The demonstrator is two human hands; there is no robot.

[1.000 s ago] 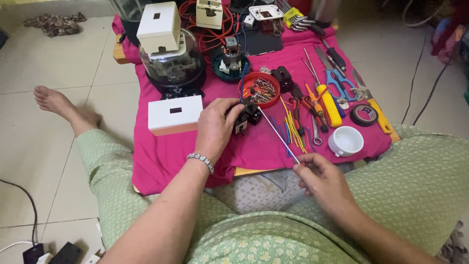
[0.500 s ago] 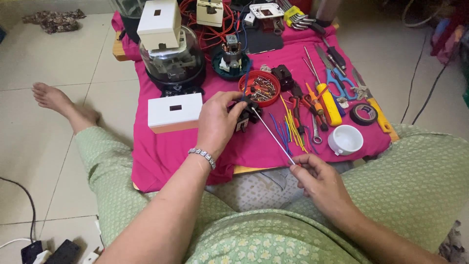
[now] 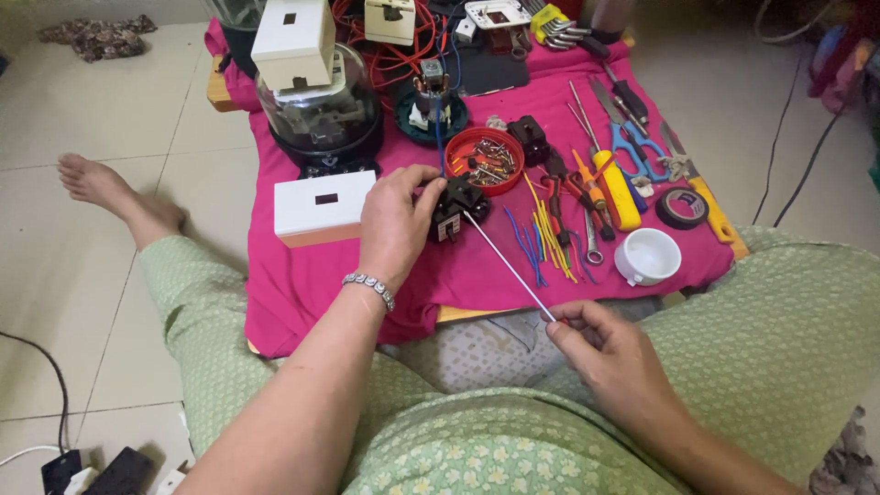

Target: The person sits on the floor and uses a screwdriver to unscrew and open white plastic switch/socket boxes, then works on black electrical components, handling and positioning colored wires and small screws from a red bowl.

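My left hand (image 3: 396,220) grips a small black electrical part (image 3: 456,209) that rests on the pink cloth (image 3: 312,275). My right hand (image 3: 605,353) pinches the near end of a thin white wire (image 3: 509,264). The wire runs diagonally up and left, and its far end meets the black part. A bracelet sits on my left wrist. Just behind the black part stands a red bowl of small screws (image 3: 486,158).
A white box (image 3: 321,206) lies left of my left hand. Behind it stand a glass-domed meter (image 3: 316,110), red wiring (image 3: 403,55) and a round green-based part (image 3: 431,105). Coloured wire pieces (image 3: 541,238), screwdrivers, pliers, scissors (image 3: 632,137), black tape (image 3: 683,208) and a white cup (image 3: 647,257) lie right.
My right hand has shifted slightly and swung the wire, so its far tip now meets the black part. My left hand stays on the part.
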